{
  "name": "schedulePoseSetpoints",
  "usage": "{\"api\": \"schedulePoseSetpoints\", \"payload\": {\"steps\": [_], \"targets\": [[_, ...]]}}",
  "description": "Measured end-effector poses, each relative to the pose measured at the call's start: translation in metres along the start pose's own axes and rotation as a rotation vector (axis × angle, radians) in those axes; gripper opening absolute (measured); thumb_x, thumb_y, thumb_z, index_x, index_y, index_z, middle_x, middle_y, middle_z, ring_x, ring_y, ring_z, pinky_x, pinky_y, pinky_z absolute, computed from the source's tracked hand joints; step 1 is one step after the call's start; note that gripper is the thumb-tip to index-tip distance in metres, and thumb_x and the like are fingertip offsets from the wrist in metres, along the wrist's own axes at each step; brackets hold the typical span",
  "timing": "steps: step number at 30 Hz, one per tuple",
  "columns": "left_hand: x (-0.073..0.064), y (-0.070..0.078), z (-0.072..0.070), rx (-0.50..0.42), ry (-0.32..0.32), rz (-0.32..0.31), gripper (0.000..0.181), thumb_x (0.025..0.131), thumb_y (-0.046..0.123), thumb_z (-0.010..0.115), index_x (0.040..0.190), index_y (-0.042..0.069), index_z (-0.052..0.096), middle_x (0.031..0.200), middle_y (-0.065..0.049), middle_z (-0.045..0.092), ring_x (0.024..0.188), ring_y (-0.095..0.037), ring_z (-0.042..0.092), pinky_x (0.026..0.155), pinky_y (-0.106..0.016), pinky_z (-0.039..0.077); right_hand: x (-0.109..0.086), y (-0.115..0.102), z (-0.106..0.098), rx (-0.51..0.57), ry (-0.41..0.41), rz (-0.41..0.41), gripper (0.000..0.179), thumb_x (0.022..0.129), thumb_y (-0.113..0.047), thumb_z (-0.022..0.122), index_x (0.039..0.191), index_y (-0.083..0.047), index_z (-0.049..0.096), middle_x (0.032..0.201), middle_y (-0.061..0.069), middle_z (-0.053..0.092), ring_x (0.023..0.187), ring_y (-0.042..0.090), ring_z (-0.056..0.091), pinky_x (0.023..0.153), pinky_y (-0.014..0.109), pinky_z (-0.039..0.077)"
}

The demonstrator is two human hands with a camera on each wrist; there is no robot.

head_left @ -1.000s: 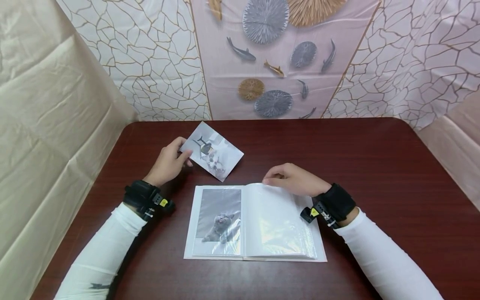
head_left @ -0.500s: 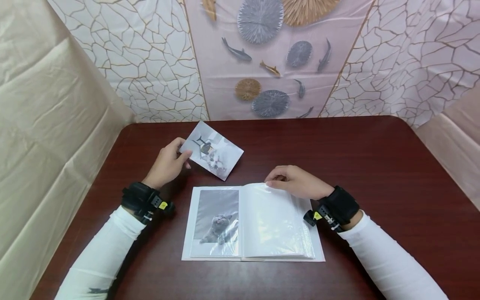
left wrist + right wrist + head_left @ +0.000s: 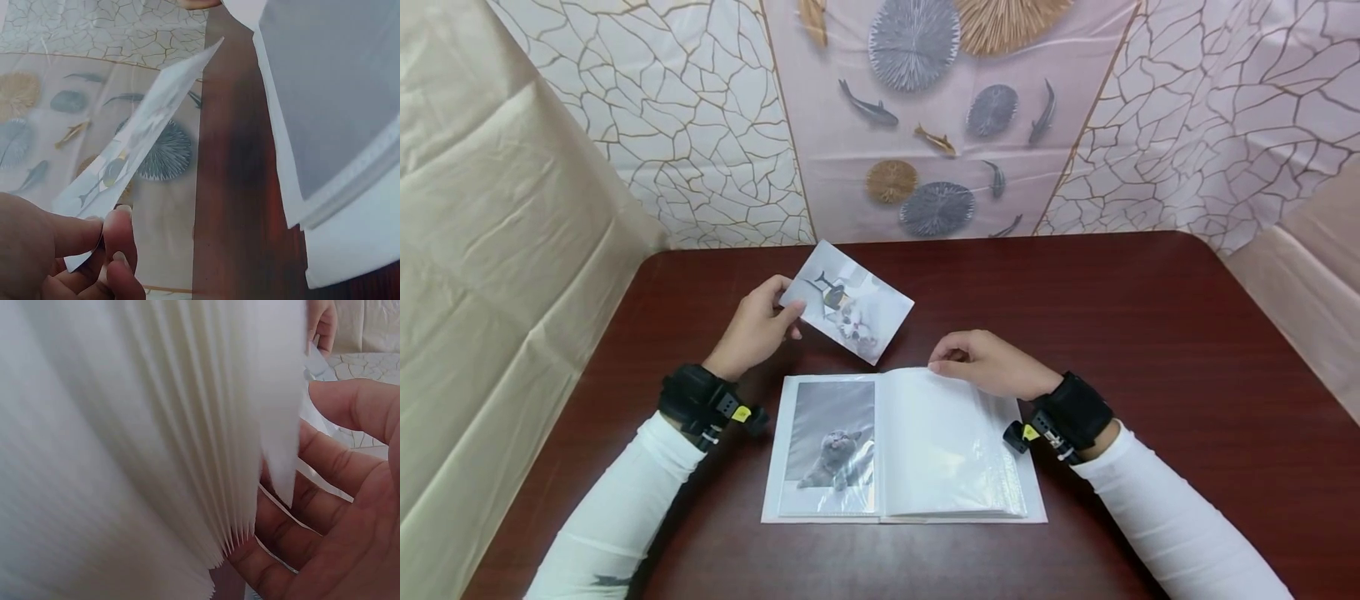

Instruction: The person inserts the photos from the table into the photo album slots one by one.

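Observation:
My left hand (image 3: 754, 332) pinches the left corner of a photo print (image 3: 859, 302), which is held tilted above the table. The print shows a pale animal and a dark fish-like shape. In the left wrist view the print (image 3: 147, 128) appears nearly edge-on between thumb and fingers. An open photo album (image 3: 951, 450) lies below, with a picture of a grey kitten (image 3: 835, 454) in its left pocket. At the album's top edge, my right hand (image 3: 992, 364) pinches the clear right-hand page. The right wrist view shows the fanned pages (image 3: 187, 412) beside the right fingers.
The dark red-brown table (image 3: 1135, 333) reaches back to a patterned cloth backdrop (image 3: 925, 108). Beige cloth (image 3: 527, 250) hangs along the left side. Both wrists carry black camera straps.
My left hand has carried the photo print a little to the right, towards the album's top edge. The right hand keeps its hold on the page, and the view has shifted slightly.

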State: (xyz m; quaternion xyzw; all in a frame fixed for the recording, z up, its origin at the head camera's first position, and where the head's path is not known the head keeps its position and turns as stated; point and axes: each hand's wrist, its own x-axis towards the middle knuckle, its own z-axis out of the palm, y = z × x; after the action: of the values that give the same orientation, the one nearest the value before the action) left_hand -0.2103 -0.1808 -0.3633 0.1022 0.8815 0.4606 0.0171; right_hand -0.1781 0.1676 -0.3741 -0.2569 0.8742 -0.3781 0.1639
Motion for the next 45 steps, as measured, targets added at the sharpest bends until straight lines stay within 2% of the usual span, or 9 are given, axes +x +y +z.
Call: {"api": "schedulePoseSetpoints", "payload": {"steps": [15,19,25,31,38,45], "targets": [[0.006,0.007,0.011,0.005,-0.070,0.008,0.023,0.104,0.014,0.057,0.126,0.008,0.054,0.099,-0.022,0.063,0.075,-0.030,0.065,0.064,-0.030,0.050,0.001,-0.003,-0.001,0.010,-0.010,0.034,0.012,0.101,-0.020,0.063,0.100,-0.013,0.073,0.090,0.001,0.068,0.083,0.017,0.056,0.073,0.027,0.044],[0.009,0.007,0.015,-0.019,-0.078,-0.004,0.023,0.104,0.014,0.057,0.127,0.008,0.054,0.100,-0.023,0.063,0.075,-0.029,0.064,0.065,-0.029,0.051,0.001,-0.001,-0.002,0.002,-0.032,0.050,0.015,0.102,-0.022,0.062,0.101,-0.010,0.071,0.087,0.002,0.064,0.079,0.017,0.052,0.071,0.028,0.041],[0.012,0.007,0.018,-0.066,-0.102,-0.014,0.023,0.105,0.013,0.055,0.127,0.007,0.052,0.102,-0.021,0.064,0.081,-0.033,0.069,0.073,-0.036,0.055,0.000,0.003,-0.003,-0.013,-0.055,0.078,0.020,0.102,-0.025,0.061,0.101,-0.006,0.068,0.082,0.002,0.055,0.075,0.016,0.047,0.068,0.028,0.037],[0.016,0.009,0.021,-0.100,-0.105,-0.011,0.024,0.105,0.011,0.055,0.129,0.007,0.051,0.103,-0.016,0.065,0.088,-0.034,0.070,0.072,-0.031,0.055,0.000,0.001,-0.005,-0.006,-0.057,0.115,0.014,0.101,-0.021,0.063,0.098,-0.007,0.064,0.086,0.004,0.056,0.080,0.018,0.049,0.072,0.031,0.039],[0.018,0.012,0.026,-0.112,-0.104,-0.008,0.025,0.104,0.010,0.056,0.128,0.007,0.052,0.103,-0.014,0.066,0.086,-0.029,0.069,0.071,-0.028,0.054,-0.001,0.002,-0.009,0.040,-0.025,0.065,0.006,0.098,-0.012,0.064,0.095,-0.008,0.065,0.091,0.006,0.061,0.088,0.020,0.051,0.078,0.033,0.040],[0.024,0.010,0.033,-0.159,-0.113,-0.030,0.025,0.104,0.010,0.056,0.128,0.007,0.052,0.099,-0.014,0.067,0.086,-0.029,0.069,0.071,-0.025,0.053,-0.001,-0.001,-0.012,0.069,-0.013,0.054,0.011,0.100,-0.017,0.064,0.093,-0.009,0.067,0.087,0.003,0.063,0.085,0.019,0.052,0.073,0.028,0.040]]}}
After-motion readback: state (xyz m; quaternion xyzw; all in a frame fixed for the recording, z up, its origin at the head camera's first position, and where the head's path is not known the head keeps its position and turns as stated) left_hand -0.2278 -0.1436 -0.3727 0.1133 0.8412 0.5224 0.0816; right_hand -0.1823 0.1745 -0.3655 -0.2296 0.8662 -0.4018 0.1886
